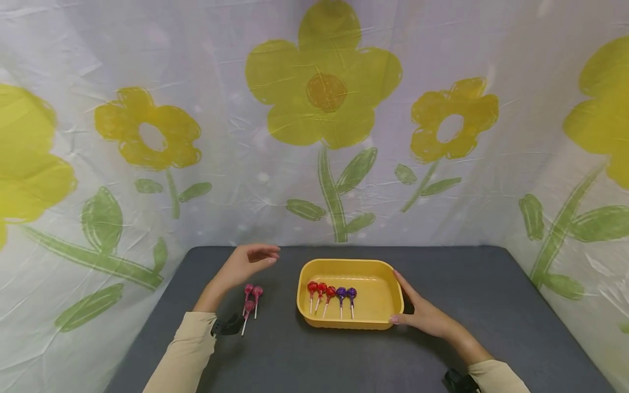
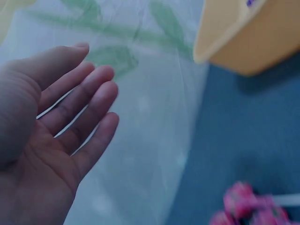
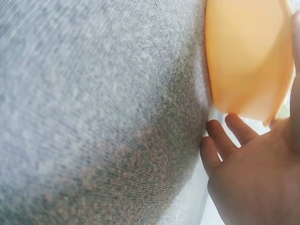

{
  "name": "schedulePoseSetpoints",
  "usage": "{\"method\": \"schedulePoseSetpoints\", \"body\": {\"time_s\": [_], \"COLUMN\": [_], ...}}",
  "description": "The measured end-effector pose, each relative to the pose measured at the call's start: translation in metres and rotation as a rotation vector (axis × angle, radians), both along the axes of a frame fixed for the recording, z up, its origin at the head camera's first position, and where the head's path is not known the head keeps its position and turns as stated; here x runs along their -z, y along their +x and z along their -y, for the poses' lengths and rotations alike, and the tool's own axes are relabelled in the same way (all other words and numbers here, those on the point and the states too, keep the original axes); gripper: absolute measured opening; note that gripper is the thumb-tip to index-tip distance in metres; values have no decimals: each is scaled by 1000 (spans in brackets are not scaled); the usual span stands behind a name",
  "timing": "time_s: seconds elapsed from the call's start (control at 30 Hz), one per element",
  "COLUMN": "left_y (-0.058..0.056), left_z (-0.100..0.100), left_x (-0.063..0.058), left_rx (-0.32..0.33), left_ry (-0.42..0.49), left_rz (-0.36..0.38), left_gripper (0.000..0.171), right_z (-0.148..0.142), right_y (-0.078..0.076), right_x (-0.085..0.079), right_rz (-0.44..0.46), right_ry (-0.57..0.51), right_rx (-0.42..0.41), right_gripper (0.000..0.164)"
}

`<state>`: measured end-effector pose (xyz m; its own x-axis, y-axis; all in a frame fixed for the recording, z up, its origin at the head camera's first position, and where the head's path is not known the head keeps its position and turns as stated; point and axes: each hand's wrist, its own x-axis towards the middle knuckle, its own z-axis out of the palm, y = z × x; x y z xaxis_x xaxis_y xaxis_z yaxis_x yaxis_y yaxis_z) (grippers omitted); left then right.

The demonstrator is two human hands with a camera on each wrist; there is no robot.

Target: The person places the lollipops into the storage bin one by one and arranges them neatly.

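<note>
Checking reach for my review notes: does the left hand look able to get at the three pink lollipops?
Probably yes: the left hand is empty, and the three pink lollipops lie close by, uncovered, on the dark tabletop.

The yellow tray (image 1: pixel 377 297) is smooth, softly glossy plastic. The red lollipops (image 1: pixel 321 287) and purple lollipops (image 1: pixel 341 293) wear shiny wrappers; the pink lollipops (image 1: pixel 249 306) at left look glossy too. The bench (image 1: pixel 363 355) surface is matt, finely ribbed cloth. The far floral backdrop (image 1: pixel 326 158) is creased sheeting with a slight sheen, the beige sleeves (image 1: pixel 184 349) matt cloth.
</note>
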<state>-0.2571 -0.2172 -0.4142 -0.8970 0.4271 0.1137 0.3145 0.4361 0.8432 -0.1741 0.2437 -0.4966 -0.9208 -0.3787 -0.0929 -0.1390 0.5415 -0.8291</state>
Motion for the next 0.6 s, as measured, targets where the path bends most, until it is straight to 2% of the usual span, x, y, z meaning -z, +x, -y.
{"method": "schedulePoseSetpoints", "body": {"time_s": [0.1,0.27,0.43,0.6], "left_y": [4,5,6,9], "left_z": [19,44,58,65], "left_x": [11,40,62,76], "left_rx": [-59,-112,-178,-213], "left_ry": [23,84,51,-9], "left_rz": [-5,-6,24,6], "left_gripper": [32,35,43,43], "right_z": [0,-1,-1,0], "right_y": [0,1,1,0], "right_x": [1,1,1,1], "right_rz": [0,-12,-14,-13], "right_ry": [-7,-5,-11,-10], "right_rx": [-1,2,5,2], "right_gripper": [109,108,108,108]}}
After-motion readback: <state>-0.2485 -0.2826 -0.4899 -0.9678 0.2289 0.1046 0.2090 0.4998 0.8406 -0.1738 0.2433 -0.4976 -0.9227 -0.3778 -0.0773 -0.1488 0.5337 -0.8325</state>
